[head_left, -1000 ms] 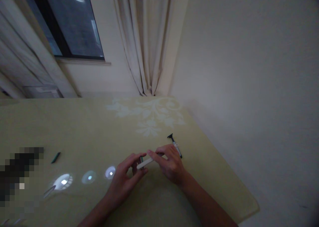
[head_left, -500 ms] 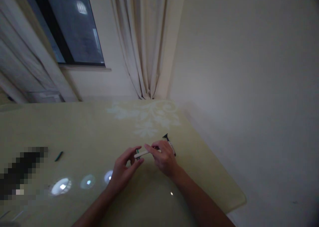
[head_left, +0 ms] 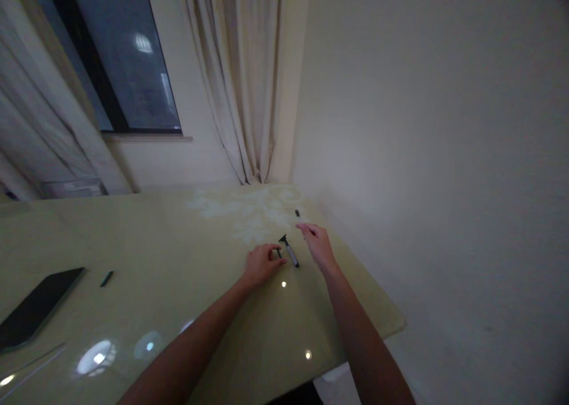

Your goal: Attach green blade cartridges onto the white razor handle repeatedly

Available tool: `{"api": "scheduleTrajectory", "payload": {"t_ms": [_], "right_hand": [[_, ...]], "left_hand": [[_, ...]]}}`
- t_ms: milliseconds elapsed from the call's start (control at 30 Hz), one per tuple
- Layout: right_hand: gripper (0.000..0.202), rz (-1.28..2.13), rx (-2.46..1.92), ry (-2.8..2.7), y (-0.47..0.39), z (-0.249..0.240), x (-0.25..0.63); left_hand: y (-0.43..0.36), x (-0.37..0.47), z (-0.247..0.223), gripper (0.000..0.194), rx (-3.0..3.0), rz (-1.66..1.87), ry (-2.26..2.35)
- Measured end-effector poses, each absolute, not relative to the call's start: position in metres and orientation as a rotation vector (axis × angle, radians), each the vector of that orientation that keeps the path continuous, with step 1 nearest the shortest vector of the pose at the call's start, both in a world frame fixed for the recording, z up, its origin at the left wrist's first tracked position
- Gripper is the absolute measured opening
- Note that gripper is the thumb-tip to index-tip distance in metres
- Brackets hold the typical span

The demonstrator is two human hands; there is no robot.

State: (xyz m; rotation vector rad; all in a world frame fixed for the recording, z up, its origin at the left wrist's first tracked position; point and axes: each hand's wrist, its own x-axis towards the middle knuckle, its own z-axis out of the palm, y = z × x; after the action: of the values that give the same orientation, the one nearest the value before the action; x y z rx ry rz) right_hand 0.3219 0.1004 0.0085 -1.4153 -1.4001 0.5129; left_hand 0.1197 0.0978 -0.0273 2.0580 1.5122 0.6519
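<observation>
My left hand (head_left: 263,264) rests low over the table, its thumb and fingers curved round a small dark green piece (head_left: 279,253). Just right of it lies a razor (head_left: 291,254) with a dark head and a grey and black handle. My right hand (head_left: 315,242) is farther right, its fingers closed together and pointing left; what they hold, if anything, is too small to make out. Beyond those fingertips is a small dark object (head_left: 297,213), near the table's far right part.
On the glossy table (head_left: 146,233), a small dark green stick (head_left: 106,278) and a flat black device (head_left: 38,304) lie at the left. Thin rods are at the lower left. A wall borders the right side; curtains (head_left: 253,85) hang behind.
The light-coloured stick that was between both hands is no longer seen there. My hands have moved apart, the left toward the razor, the right up and right. The view has shifted.
</observation>
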Motion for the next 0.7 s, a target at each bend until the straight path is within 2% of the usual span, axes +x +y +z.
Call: {"api": "scheduleTrajectory", "payload": {"t_ms": [200,467,700], "right_hand": [[0.049,0.612,-1.633,-1.35,0.104,-0.023,0.346],[0.027,0.518,-1.825,-1.487,0.111,-0.033,0.33],[0.021,0.429,-1.934,-1.56,0.106,-0.035,0.319]], "left_hand": [[0.099,0.124,-0.029,0.037,2.13,0.496,1.609],[0.106,0.122,-0.032,0.039,2.18,0.447,1.655],[0.104,0.121,-0.032,0.039,2.217,0.442,1.657]]}}
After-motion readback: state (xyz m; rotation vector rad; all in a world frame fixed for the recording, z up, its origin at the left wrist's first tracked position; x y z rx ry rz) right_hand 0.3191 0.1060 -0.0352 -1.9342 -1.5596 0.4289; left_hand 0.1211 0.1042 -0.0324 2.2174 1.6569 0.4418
